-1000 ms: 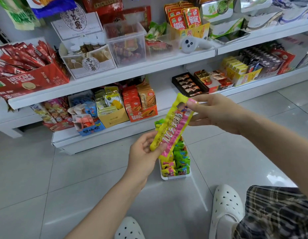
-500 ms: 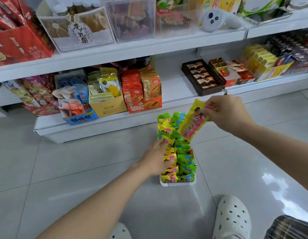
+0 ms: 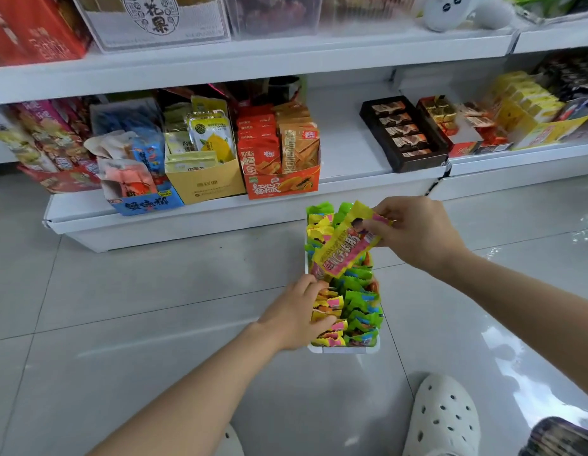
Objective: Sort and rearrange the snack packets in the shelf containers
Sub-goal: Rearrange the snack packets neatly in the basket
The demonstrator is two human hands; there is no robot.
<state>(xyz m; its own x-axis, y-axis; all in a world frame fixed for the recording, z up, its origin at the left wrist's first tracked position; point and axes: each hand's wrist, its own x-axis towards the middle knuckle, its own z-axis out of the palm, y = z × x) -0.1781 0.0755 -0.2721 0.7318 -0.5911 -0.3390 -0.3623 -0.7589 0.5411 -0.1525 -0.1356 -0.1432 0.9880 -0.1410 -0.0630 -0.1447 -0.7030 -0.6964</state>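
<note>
- your right hand pinches the upper end of a yellow and pink snack packet, held tilted over the far half of the white tray.
- your left hand rests at the tray's left edge, fingers curled into the yellow packets; whether it grips one you cannot tell.
- the tray sits on the floor, just in front of the bottom shelf edge.
- open tile lies to the tray's left; your white shoe is near its right corner.
</note>
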